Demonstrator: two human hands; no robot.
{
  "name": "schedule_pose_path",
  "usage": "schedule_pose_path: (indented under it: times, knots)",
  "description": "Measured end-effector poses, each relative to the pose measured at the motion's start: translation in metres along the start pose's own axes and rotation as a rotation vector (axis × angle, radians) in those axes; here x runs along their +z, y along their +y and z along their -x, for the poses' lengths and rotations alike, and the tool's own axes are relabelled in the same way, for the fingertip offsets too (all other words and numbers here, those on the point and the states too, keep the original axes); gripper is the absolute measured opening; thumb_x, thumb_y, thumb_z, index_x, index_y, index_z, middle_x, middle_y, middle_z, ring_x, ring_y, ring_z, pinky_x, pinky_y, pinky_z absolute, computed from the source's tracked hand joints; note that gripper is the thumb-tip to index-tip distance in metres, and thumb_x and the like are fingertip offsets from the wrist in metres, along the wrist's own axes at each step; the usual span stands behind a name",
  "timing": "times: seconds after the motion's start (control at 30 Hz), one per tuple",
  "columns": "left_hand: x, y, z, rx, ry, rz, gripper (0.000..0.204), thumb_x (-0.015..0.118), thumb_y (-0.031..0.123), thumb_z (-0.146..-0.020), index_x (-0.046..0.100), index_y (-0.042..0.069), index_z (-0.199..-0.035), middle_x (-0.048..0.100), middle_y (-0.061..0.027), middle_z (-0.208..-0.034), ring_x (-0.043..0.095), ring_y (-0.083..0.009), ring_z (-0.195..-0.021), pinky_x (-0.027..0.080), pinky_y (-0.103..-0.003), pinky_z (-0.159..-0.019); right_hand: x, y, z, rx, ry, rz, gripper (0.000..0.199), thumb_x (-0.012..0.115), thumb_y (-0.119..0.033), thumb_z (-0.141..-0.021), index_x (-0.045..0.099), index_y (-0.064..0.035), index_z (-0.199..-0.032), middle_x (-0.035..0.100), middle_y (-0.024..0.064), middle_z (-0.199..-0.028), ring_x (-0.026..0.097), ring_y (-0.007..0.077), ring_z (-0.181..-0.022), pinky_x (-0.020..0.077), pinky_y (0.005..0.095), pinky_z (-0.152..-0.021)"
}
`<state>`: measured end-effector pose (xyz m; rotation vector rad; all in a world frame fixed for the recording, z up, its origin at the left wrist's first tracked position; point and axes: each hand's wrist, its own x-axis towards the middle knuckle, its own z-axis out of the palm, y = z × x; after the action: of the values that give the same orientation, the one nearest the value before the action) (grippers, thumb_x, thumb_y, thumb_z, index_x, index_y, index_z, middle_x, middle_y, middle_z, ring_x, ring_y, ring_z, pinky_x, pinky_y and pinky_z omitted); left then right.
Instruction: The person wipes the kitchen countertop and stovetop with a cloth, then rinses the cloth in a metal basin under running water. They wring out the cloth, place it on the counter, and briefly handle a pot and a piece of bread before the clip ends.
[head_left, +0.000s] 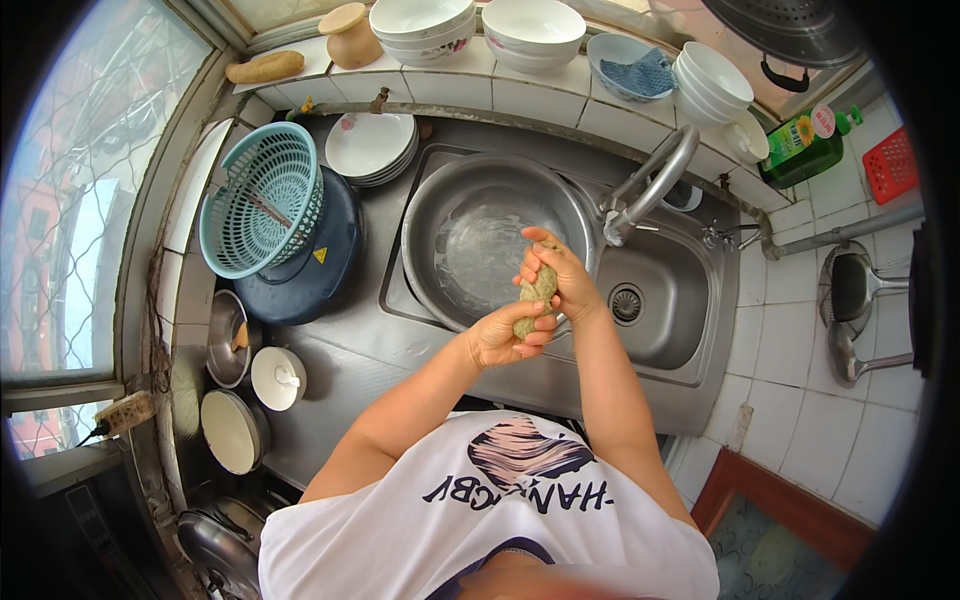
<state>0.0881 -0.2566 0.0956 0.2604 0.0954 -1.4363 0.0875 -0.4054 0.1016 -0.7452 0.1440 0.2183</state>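
A greenish, rough-textured loofah sponge (538, 302) is squeezed between both my hands, over the near right rim of a large steel basin (470, 235). Its lower end is wrapped by my left hand (497, 337), with the thumb lying across it. My right hand (562, 272) closes round the upper end, palm side partly turned up. The round basin sits on the left side of the sink, and its shiny bottom looks wet or holds shallow water. Parts of the sponge are hidden behind my fingers.
Right of the basin are a curved faucet (665, 175) and a small sink bowl (665, 320). A blue colander (262, 200) and stacked plates (370, 145) stand left. White bowls (533, 30) and a green soap bottle (812, 150) line the back ledge. Ladles (848, 345) hang right.
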Motion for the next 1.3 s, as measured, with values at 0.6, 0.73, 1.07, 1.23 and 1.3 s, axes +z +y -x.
schedule_pose_path:
  times: [0.6,0.73,1.07,1.23,1.3]
  knots:
    - [-0.096,-0.022,-0.047,0.097,0.692,-1.512,0.044,0.059,0.039,-0.077,0.053,0.002,-0.101,0.064,-0.0159,-0.090,0.062,-0.0290,-0.084,0.047,-0.039,-0.071,-0.048,0.063,-0.012,0.029,0.465,0.740,0.014,0.044,-0.014,-0.093,0.056,-0.0077,-0.096,0.049,0.0005,-0.065,0.046,0.0097,-0.057,0.0413,0.0249,-0.056]
    - [-0.068,-0.016,-0.043,-0.149,0.888,-1.809,0.060,0.057,0.047,-0.077,0.049,-0.001,-0.112,0.064,-0.0202,-0.099,0.062,-0.0325,-0.095,0.048,-0.041,-0.080,-0.036,0.070,-0.010,-0.004,0.645,1.109,0.015,0.043,-0.018,-0.093,0.057,-0.0110,-0.096,0.058,0.0061,-0.069,0.056,0.0185,-0.063,0.0444,0.0331,-0.060]
    - [-0.076,-0.010,-0.025,0.054,0.569,-1.492,0.049,0.056,0.046,-0.083,0.049,0.004,-0.106,0.060,-0.0061,-0.078,0.057,-0.0189,-0.063,0.044,-0.030,-0.055,-0.042,0.055,-0.009,0.159,0.350,0.572,0.024,0.052,-0.024,-0.091,0.056,-0.0098,-0.110,0.061,0.0076,-0.088,0.060,0.0178,-0.078,0.0468,0.0319,-0.071]
    - [-0.018,0.005,-0.011,-0.170,0.315,-0.562,0.035,0.049,0.046,-0.090,0.046,0.012,-0.094,0.041,0.0043,-0.063,0.034,-0.0056,-0.047,0.024,-0.019,-0.042,-0.025,0.020,0.000,0.035,0.233,0.372,0.061,0.059,-0.032,-0.087,0.033,-0.0106,-0.137,0.042,0.0143,-0.129,0.050,0.0215,-0.110,0.0428,0.0326,-0.089]
    - [-0.014,0.003,-0.006,-0.147,0.181,-0.244,0.036,0.048,0.048,-0.090,0.047,0.012,-0.097,0.041,0.0044,-0.062,0.033,-0.0059,-0.046,0.025,-0.019,-0.042,-0.016,0.008,0.004,-0.042,0.195,0.231,0.064,0.059,-0.034,-0.086,0.030,-0.0115,-0.139,0.036,0.0165,-0.136,0.046,0.0249,-0.118,0.0414,0.0343,-0.093]
